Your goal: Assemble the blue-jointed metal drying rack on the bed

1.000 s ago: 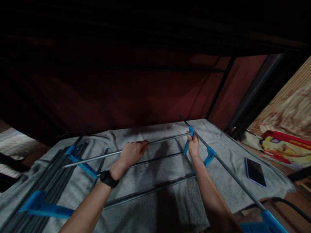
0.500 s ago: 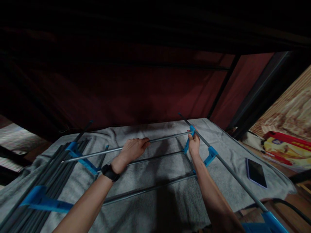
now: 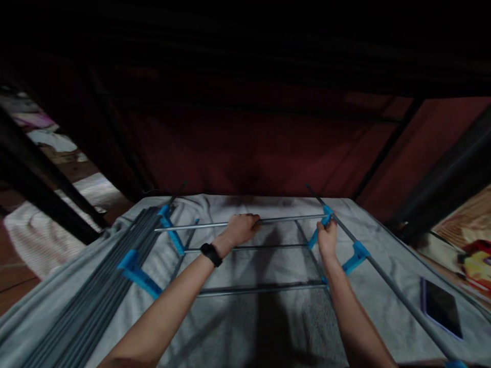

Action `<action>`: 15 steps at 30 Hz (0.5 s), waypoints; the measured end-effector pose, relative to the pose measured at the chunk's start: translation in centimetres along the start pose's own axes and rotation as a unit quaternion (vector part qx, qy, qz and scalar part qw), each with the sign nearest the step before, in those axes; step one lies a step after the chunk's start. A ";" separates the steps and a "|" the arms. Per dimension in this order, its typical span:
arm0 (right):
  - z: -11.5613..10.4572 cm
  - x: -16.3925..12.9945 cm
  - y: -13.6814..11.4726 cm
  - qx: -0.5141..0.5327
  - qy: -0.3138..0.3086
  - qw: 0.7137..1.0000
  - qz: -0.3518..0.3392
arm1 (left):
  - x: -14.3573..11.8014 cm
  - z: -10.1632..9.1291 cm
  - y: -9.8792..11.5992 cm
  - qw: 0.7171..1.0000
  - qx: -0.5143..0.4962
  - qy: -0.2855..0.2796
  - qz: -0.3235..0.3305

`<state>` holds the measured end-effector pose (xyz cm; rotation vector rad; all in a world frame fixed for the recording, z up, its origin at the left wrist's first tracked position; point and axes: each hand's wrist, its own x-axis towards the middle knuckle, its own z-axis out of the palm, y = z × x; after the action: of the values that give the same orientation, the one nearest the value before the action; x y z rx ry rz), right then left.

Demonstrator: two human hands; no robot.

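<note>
Metal tube [image 3: 207, 226] lies level across the view at 6 o'clock, just below the centre, reaching from the far left bracket [image 3: 171, 231] at 8 o'clock to the far right bracket [image 3: 328, 210] at 4 o'clock. The left hand [image 3: 242, 228], at 6 o'clock, is wrapped over the middle of the tube and clamped on it, with a black watch [image 3: 210, 254] at 7 o'clock on that wrist. The right hand [image 3: 327, 237], at 4 o'clock, has its fingers closed on the far right bracket, where the tube ends. The tube's other end pokes a little beyond the far left bracket; whether it is seated there I cannot tell.

Against the earlier frames, the whole scene sits further to the right, while the hands keep the same holds. The tube, which slanted up towards the right, now runs nearly flat. The phone [image 3: 441, 306], at 4 o'clock, is closer to the edge, and the red-and-yellow package [image 3: 478, 266], between 3 and 4 o'clock, is largely cut off. More shows at 9 o'clock — a pale cloth [image 3: 65, 220] past the dark posts. The bundle of grey tubes [image 3: 103, 286] lies at 8 o'clock on the grey blanket [image 3: 291, 337], beside the near left bracket [image 3: 138, 276].
</note>
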<state>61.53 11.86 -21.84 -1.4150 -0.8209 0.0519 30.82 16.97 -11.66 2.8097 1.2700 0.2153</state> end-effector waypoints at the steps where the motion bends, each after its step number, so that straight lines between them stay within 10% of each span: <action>1: -0.1 -0.9 -0.2 -0.017 0.025 1.000 0.007 | -0.3 0.0 0.1 1.000 0.004 0.010 0.004; 4: -0.5 -4.4 -1.8 -0.074 0.066 0.995 -0.020 | -0.9 0.2 0.4 0.999 0.030 0.036 0.003; 15: 6.4 -5.9 -12.6 -0.134 -0.327 0.873 -0.336 | -0.3 -0.1 1.4 0.996 0.067 0.046 0.029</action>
<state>48.45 11.80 -13.97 -1.2953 -1.9171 -0.1316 31.58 15.82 -11.41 2.9857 1.2659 0.2750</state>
